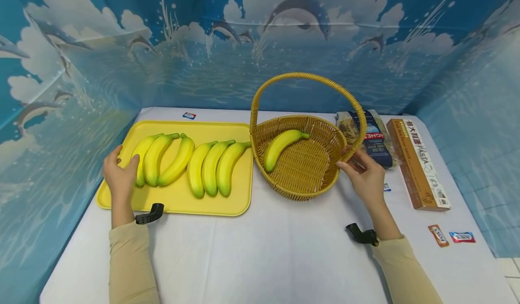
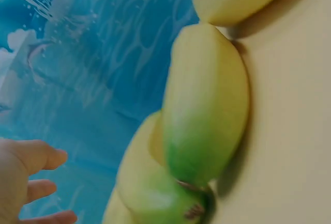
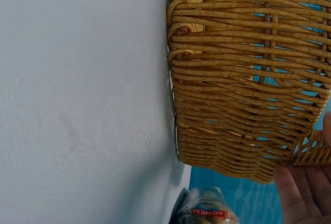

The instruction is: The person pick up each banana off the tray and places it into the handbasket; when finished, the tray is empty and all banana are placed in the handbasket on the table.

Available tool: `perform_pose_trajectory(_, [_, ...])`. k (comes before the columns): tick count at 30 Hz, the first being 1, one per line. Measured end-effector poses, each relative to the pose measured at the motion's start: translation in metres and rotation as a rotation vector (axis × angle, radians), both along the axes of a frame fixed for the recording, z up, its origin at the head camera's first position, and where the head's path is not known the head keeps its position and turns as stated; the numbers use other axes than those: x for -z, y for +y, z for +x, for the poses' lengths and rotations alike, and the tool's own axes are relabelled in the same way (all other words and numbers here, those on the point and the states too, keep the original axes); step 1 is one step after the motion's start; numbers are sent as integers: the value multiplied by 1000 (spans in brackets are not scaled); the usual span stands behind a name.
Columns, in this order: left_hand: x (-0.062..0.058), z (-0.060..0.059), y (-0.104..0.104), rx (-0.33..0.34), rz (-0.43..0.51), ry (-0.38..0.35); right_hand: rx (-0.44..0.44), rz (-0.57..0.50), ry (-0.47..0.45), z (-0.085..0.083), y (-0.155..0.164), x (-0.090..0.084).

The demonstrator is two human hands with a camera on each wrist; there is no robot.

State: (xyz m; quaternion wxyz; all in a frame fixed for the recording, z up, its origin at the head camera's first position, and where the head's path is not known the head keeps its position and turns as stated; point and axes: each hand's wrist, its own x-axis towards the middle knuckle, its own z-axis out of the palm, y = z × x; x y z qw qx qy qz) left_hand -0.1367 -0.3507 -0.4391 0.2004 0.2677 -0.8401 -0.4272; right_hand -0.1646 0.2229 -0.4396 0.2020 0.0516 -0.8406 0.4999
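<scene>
The left hand (image 1: pixel 119 175) rested, fingers loosely spread, against the leftmost banana (image 1: pixel 141 159) on the yellow tray (image 1: pixel 174 200). The right hand (image 1: pixel 365 177) touched the wicker basket (image 1: pixel 300 186) rim, fingers relaxed, gripping nothing.

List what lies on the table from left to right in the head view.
Left hand → yellow tray of bananas → wicker basket holding one banana → right hand → pasta bag → long pasta box → small packets.
</scene>
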Motion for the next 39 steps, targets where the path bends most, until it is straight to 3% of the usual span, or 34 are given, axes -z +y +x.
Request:
perform_pose_trajectory(8, [27,-4,-14,71,63,-149,7,3,8,-1,0,2])
perform_pose_trajectory(15, [38,-6,-16,-22,96,-150,6,-9,-6,0,1,2])
perform_pose_trajectory(21, [38,-7,-16,-116,83,-127,0,-12,-8,0,0,1])
perform_pose_trajectory(26, [25,-8,-11,-189,77,-91,2,-6,-3,0,-1,0])
perform_pose_trajectory(31, [2,-7,2,-188,74,-10,8,8,-6,0,0,1])
perform_pose_trajectory(35, [-24,-3,26,-122,70,139,4,14,-2,0,0,2])
perform_pose_trajectory(39, [-50,1,65,5,30,313,-8,5,11,-1,1,4])
